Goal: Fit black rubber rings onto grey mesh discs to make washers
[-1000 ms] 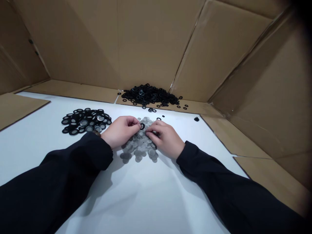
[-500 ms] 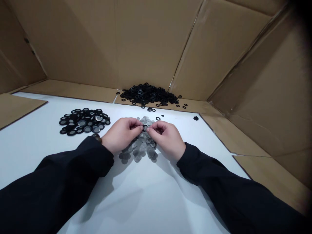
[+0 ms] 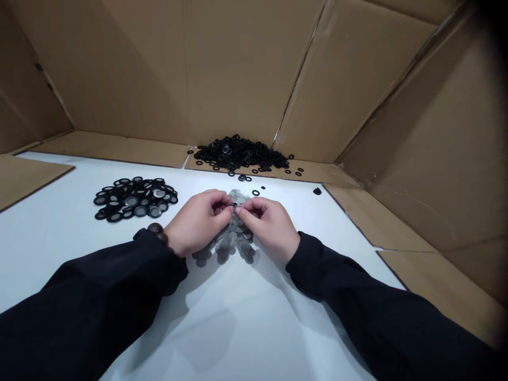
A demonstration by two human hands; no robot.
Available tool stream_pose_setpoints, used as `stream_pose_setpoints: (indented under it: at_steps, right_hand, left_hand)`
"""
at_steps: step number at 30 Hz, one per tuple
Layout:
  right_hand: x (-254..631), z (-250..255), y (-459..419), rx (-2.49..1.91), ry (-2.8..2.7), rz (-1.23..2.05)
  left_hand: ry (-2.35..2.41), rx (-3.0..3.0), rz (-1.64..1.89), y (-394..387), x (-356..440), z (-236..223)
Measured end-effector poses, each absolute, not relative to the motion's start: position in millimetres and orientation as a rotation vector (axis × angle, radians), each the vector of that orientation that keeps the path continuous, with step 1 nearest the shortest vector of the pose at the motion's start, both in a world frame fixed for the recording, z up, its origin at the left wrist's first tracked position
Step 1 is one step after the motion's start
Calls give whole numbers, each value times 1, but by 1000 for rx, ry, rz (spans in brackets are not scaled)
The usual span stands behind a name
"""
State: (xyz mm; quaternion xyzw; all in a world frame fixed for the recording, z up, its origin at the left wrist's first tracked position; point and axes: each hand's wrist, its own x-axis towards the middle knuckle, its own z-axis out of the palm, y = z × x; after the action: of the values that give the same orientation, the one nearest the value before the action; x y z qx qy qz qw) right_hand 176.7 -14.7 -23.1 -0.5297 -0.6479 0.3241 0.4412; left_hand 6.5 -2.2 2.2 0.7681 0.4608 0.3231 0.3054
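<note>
Between my two hands is a small black ring [image 3: 234,205], mostly covered by fingertips. My left hand [image 3: 204,218] pinches its left side with thumb and forefinger, and my right hand [image 3: 270,222] pinches the right side. The thumbs are almost touching. Whether a mesh disc sits in the ring is hidden. Below the hands spreads a heap of thin grey mesh discs [image 3: 240,233]. Off to the left lies a pile of black rings with grey discs in them [image 3: 137,198].
A large heap of black rings [image 3: 242,153] rests against the cardboard wall [image 3: 246,69] at the back, with several strays in front. A small black clump [image 3: 316,191] lies at the right. Cardboard strips [image 3: 405,227] edge the white table [image 3: 254,328].
The thumbs have come closer together over the black ring, so less of it shows. My left wrist has turned slightly, baring more of a beaded bracelet. The view has shifted a little.
</note>
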Motion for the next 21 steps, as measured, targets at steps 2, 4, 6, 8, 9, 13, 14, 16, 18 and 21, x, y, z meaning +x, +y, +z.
stream_pose_setpoints:
  at_steps: [2, 4, 6, 8, 9, 13, 14, 16, 18, 21]
  right_hand:
    - [176, -21, -16, -1328, -1597, 821]
    - [175, -20, -17, -1337, -1586, 839]
    - [174, -19, -17, -1345, -1573, 857]
    - [173, -19, -18, -1347, -1564, 870]
    - [173, -19, -18, -1348, -1561, 871]
    - [173, -20, -17, -1346, -1567, 862]
    - [173, -21, -17, -1346, -1571, 862]
    - [174, -21, -17, -1339, -1596, 857]
    - [175, -20, -17, -1321, -1657, 828]
    - [176, -19, -17, -1301, -1751, 693]
  left_hand:
    - [1219, 2058, 863, -3, 6, 2]
    - [1228, 2068, 865, -3, 6, 3]
    - [1242, 2068, 880, -4, 6, 4]
    - [1251, 2068, 890, -5, 7, 5]
    - [1253, 2069, 887, -5, 7, 5]
    - [1255, 2070, 868, -6, 7, 7]
    - [1255, 2073, 865, -5, 7, 7]
    - [1259, 2081, 867, -5, 7, 6]
    - [1263, 2095, 865, -4, 7, 6]
    - [1256, 2115, 838, -3, 6, 4]
